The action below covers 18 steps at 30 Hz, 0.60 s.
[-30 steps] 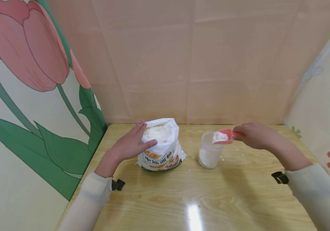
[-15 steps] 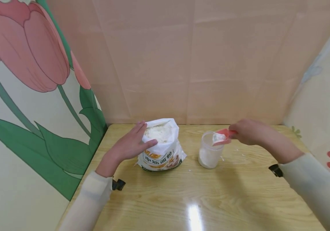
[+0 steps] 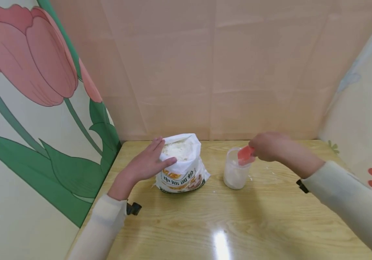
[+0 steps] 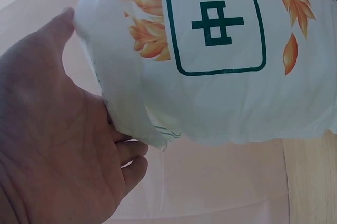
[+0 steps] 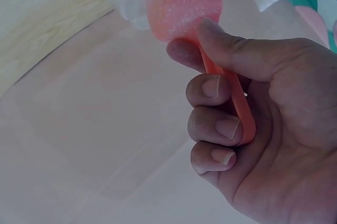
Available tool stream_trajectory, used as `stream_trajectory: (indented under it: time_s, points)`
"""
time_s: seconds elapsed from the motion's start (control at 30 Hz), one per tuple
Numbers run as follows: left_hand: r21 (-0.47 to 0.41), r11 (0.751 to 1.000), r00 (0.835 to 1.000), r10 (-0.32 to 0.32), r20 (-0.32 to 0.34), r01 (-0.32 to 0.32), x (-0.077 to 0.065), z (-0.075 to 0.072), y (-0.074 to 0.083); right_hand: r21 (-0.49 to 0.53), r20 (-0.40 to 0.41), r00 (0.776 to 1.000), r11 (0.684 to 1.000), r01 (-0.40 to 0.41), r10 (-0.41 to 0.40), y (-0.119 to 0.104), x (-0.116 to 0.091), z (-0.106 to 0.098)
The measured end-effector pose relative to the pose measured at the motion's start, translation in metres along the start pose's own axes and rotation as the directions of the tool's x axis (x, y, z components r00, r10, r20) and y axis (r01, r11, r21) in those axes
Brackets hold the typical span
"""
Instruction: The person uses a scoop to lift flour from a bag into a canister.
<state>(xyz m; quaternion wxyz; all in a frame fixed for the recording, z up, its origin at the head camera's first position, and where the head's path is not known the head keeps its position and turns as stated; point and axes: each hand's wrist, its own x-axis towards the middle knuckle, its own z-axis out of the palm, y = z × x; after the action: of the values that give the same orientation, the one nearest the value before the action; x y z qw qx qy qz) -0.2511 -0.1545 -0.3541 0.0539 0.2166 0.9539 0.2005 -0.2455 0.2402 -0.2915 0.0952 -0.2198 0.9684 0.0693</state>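
Right hand (image 3: 272, 146) grips the salmon-red plastic scoop (image 3: 245, 155). Right wrist view: thumb along one side of the slim, flat red handle (image 5: 234, 98), remaining fingers curled round it, handle end lying against the palm.

Key relation: scoop lies to the left of the right fingers, its long axis running out from the fist, leftward and a little toward the wearer. Its bowl end overlaps the right part of the open mouth of the clear, upright plastic cylindrical container (image 3: 234, 177). Bowl looks tilted; no heap shows in it from the head view, only white specks on the red plastic at the wrist. Whether bowl touches rim: cannot tell. Container's long axis is vertical, mouth up, whitish contents inside, standing on the yellowish wood-grain table (image 3: 179, 224).

Right hand is the nearer of the two to the container, just to its right and above rim level. Left hand (image 3: 143, 162) is well apart from it, with the white printed flour bag (image 3: 186, 171), labelled in dark green characters and orange wheat ears, standing between.

Left hand rests against the bag's left side by the opening: thumb spread away from the fingers and laid across the front near the rim, fingers extended toward the back. Left wrist view: some fingers pass behind the bag, so their full bend cannot be told. Bag stands open-topped, loose white powder (image 3: 179, 150) visible inside.
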Motion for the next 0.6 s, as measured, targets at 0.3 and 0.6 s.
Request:
stream_trajectory:
  time_s: [0.3, 0.6]
  points:
    - [-0.002, 1.0, 1.0, 0.003, -0.01, -0.003, 0.001, 0.0, -0.001, -0.003, 0.006, 1.0, 1.0, 0.027, -0.027, -0.006, 0.003, -0.012]
    - [-0.006, 1.0, 1.0, -0.013, 0.006, 0.013, 0.002, -0.002, 0.0, 0.005, -0.027, 0.999, 1.0, 0.03, -0.03, -0.003, 0.003, -0.026]
